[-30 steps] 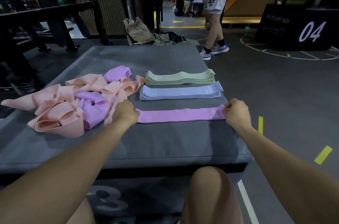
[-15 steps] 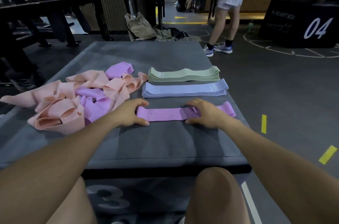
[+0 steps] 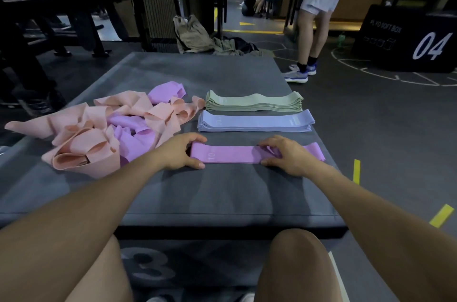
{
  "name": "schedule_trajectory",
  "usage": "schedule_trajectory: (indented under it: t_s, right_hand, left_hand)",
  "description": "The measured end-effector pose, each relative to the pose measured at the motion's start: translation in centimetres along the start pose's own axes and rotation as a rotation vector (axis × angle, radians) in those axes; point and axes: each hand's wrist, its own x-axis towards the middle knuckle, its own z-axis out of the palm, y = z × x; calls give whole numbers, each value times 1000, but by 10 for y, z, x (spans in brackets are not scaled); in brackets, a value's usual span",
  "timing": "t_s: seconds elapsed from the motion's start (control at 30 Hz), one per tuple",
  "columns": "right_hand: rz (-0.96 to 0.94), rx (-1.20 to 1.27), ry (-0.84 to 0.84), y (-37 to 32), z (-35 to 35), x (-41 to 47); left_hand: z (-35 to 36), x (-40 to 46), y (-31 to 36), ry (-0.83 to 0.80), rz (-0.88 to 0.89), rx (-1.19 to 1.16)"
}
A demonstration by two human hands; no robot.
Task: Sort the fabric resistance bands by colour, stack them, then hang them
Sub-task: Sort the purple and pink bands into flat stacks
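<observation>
While a messy pink-and-purple pile (image 3: pixel 99 133) sits far left, left hand (image 3: pixel 179 154) cups the purple band (image 3: pixel 232 154) end, fingers loosely spread, right hand (image 3: pixel 288 156) presses flat mid-band, green stack (image 3: pixel 254 101) and blue stack (image 3: pixel 256 121) behind, all on the grey box (image 3: pixel 222 193)

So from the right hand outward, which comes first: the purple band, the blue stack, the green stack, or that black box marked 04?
1. Purple band: under the right hand, touching it.
2. Blue stack: just beyond it.
3. Green stack: behind the blue.
4. Black box marked 04: far off on the floor, to the right.
</observation>
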Motion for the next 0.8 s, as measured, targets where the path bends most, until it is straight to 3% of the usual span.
schedule_trajectory:
  t_s: [0.8]
  right_hand:
    - [51, -10, -20, 6, -6, -3]
  left_hand:
    - [1, -5, 0, 12, -43, -199]
